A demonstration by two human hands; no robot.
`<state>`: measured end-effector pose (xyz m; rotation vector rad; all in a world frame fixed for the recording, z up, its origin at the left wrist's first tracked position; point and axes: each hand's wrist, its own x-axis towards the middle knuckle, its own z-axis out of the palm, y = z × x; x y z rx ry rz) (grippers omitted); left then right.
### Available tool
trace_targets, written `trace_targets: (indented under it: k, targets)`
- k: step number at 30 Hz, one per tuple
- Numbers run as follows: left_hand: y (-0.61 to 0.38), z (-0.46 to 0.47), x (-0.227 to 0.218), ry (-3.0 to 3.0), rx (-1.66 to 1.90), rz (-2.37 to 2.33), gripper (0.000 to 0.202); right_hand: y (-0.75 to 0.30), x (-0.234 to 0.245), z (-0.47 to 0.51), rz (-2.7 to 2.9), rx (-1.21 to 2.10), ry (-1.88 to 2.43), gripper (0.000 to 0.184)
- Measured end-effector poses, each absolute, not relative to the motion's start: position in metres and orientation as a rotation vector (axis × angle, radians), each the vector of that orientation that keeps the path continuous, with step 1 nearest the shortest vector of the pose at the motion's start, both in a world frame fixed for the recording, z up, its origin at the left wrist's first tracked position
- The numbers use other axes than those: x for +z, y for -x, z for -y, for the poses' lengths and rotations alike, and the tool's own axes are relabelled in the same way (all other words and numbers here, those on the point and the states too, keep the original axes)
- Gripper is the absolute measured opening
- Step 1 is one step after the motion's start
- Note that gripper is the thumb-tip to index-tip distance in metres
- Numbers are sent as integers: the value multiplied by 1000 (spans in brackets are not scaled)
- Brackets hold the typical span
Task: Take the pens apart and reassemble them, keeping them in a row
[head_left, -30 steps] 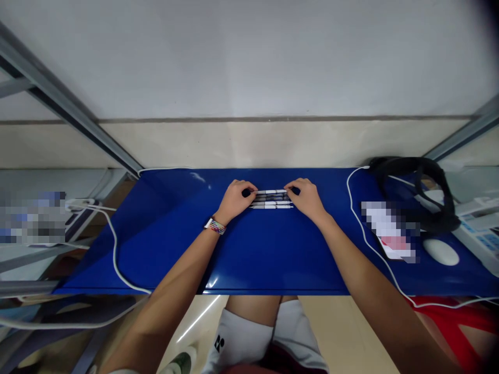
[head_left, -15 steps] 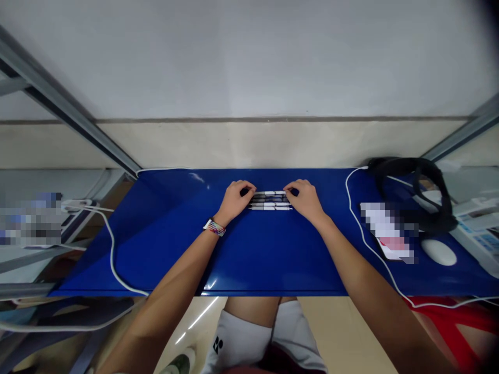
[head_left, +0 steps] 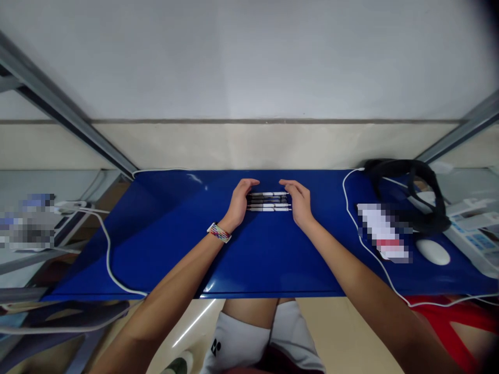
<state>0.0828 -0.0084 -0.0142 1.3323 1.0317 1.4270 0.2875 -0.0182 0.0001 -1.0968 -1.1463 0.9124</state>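
Between the two hands, a small row of pens lay flat on the blue desk, side by side, pale ones at the far and near sides and darker ones in the middle. Their long axes ran straight across from one palm to the other, so each hand stood at one end of the row. The left hand and the right hand were both loosely cupped, neither closed around a pen, their fingertips bent inward beyond the farthest pen and pointing at each other across a gap. Neither hand was clearly nearer; whether the palms actually pressed the pen ends could not be told. Right of the right hand, well apart from it, were a white cable and a white mouse.
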Motion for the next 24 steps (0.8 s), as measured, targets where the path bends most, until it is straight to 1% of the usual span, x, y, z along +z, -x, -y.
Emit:
trace_targets:
  k: [5, 10, 14, 17, 20, 24]
  targets:
    - [-87, 10, -11, -1256, 1433, -1000, 32, -287, 0, 17, 1150, 920, 1090, 21]
    - [-88, 11, -6, -1144, 1451, -952, 31, -286, -3, 15, 1253, 846, 1130, 22]
    - [-88, 10, -5, -1088, 1469, -931, 29, -289, -2, 18, 1495, 662, 1136, 20]
    - [-87, 10, -3, -1042, 1469, -907, 27, -293, 5, 24, 1780, 496, 1053, 21]
    - [-87, 11, -1, -1018, 1459, -891, 28, -297, 13, 30, 2058, 426, 932, 21]
    - [-85, 12, 1, -996, 1439, -879, 28, -297, 16, 35, 2225, 387, 852, 19]
